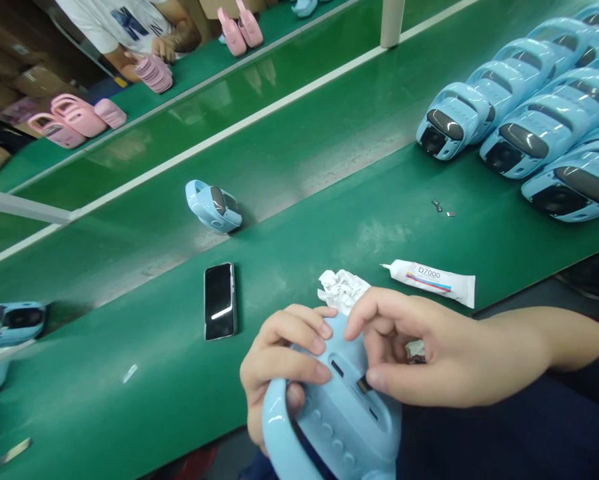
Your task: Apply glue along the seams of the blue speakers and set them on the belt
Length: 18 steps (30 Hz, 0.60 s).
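A light-blue portable speaker (356, 437) with a looped handle is tilted in front of me at the table's near edge. My left hand (284, 367) wraps round its upper side, fingers over the panel and thumb near the handle. The panel has several small slots and a row of round buttons. Curled in a pinch, my right hand (419, 347) has its thumb tip against the panel by a dark slot with a brownish, card-like edge; whether a small piece sits between the fingertips cannot be made out. Crumpled white tissue (343, 290) lies just beyond the hands.
A white glue tube (432, 279) marked D7000 and tiny memory-card-like chips (437, 206) lie on the green table. Left are a phone (220, 301) and a lone blue speaker (214, 207). Rows of blue speakers (514, 137) stand right. Across, a person (134, 33) handles pink parts (153, 72).
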{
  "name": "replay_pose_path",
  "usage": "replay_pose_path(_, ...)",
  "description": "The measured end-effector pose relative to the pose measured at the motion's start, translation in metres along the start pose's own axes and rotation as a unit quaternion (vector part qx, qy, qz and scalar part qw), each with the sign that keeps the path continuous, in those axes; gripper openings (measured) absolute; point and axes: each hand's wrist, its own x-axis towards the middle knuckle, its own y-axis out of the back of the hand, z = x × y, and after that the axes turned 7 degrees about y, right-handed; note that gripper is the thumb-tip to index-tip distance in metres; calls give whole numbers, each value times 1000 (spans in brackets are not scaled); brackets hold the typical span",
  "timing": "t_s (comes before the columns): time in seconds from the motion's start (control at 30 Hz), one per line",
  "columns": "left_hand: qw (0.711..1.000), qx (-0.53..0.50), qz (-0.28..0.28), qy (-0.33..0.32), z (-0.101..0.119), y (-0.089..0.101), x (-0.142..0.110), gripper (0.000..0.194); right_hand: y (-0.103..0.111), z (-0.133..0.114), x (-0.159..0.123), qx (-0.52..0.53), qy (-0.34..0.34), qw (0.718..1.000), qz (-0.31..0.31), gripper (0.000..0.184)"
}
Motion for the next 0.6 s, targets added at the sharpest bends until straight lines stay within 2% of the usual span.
replay_pose_path(0.3,999,24,-24,-22,2,4,-3,21,-3,-13,3,-43,23,998,-30,22)
replay_pose_path(0.4,998,41,-40,-35,2,4,-2,21,-1,-15,1,-100,43,992,-62,24)
replay_pose_path(0.5,997,55,-40,-44,7,2,-3,22,1,-13,2,-131,24,987,-93,25)
replay_pose_path(0.6,995,89,-2,-44,14,2,-8,23,1,-6,3,-114,18,992,-52,27)
